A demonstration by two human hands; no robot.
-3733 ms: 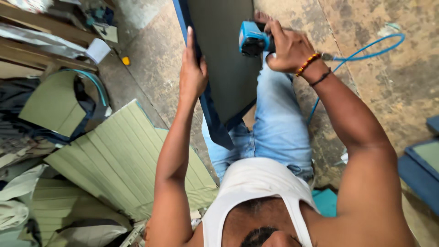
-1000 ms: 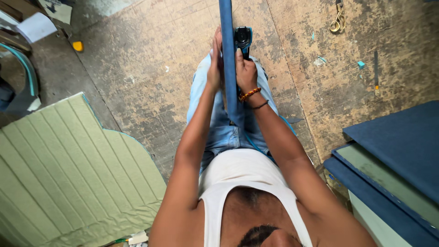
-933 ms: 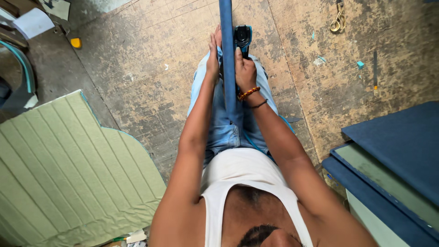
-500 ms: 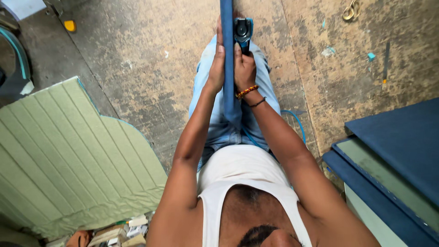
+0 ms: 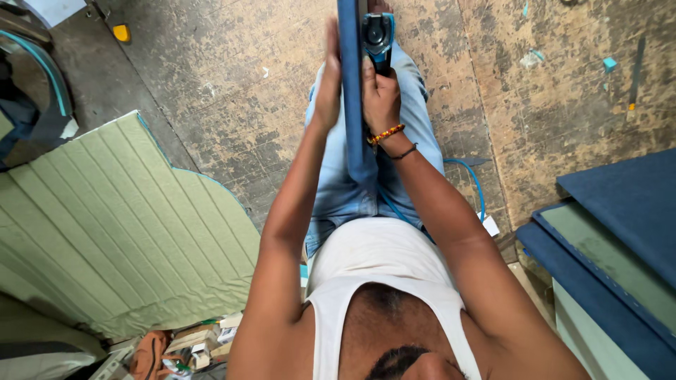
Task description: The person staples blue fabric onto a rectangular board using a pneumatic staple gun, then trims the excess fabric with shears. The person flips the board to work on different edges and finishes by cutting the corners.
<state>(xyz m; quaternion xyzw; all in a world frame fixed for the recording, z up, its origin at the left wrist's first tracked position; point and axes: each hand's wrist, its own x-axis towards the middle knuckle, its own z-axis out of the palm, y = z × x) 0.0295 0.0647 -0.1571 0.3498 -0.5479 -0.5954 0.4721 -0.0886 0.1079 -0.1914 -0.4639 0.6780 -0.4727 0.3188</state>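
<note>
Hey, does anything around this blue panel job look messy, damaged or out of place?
Mostly the floor: its surface is badly worn and patchy, with small blue-green scraps scattered at upper right. Bits of clutter sit by the green ribbed panel. The blue panel, held edge-on between left hand and right hand, looks intact.

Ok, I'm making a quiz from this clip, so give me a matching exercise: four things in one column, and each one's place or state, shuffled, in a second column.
Things:
1. left hand
2. right hand
3. green ribbed panel
4. blue hose

Places or states:
A. lies on the floor on the person's left
B. flat against the left face of the upright blue panel
C. curves on the floor by the right leg
D. grips the blue power tool

Pairs: 1-B, 2-D, 3-A, 4-C
</note>
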